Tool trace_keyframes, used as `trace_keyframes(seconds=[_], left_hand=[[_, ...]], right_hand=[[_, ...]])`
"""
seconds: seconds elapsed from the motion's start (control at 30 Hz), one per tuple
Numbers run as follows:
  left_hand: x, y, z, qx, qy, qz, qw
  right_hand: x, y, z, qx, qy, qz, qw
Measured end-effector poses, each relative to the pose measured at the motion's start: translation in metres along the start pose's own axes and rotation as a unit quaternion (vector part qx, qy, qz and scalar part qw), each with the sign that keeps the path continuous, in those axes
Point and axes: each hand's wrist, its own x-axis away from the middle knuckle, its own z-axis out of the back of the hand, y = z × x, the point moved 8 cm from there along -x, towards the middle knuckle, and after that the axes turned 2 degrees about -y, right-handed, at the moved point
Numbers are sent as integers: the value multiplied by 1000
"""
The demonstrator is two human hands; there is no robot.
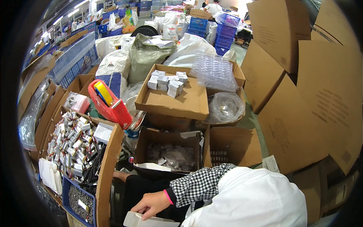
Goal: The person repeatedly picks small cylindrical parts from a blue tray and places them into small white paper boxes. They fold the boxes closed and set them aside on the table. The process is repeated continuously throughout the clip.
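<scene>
Inside a crowded workshop, a right hand (153, 204) with a pink band (168, 196) at its wrist closes thumb and fingers on a piece of white card (153, 222) at the very bottom of the view. The step in hand looks to be the handling of that single piece; the next move, as best one can judge, calls for a steady hold on its edge and perhaps the other hand's support. To the left, an open carton (107, 170) carries a heap of silver cells (73, 145) with thin leads, a stack of white cards (49, 177) and, at the near end, a blue tray (66, 195) of small metal pieces.

Cut off below, the held card hides its full shape. The left hand is out of view, so its state cannot be told; a patch of bare skin (123, 176) beside the carton may belong to a limb, though too little shows to say. A checked sleeve (200, 185) and white cloth (261, 196) block the lower right, while clear bags (176, 155) in a dark-walled box (170, 135) blur together.
</scene>
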Motion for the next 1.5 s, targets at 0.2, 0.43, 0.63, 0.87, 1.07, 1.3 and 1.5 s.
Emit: trace_keyframes(seconds=[0.2, 0.43, 0.63, 0.87, 1.07, 1.3, 1.5], left_hand=[[26, 2, 4, 67, 134, -18, 989], [33, -12, 9, 70, 110, -24, 991], [44, -14, 17, 24, 112, 0, 993], [39, -16, 20, -6, 52, -39, 998], [36, 9, 19, -52, 49, -139, 988], [36, -1, 17, 72, 35, -124, 989], [36, -12, 15, 167, 39, -123, 977]], right_hand=[[4, 24, -10, -149, -13, -60, 987], [4, 20, -22, -72, -32, -12, 997], [5, 7, -27, 32, -59, 13, 998], [7, -1, -16, 50, -53, 35, 997], [9, -1, -18, -50, -13, -33, 998], [9, 11, -26, -214, -33, -135, 967], [8, 9, -25, -152, -44, -113, 981]])
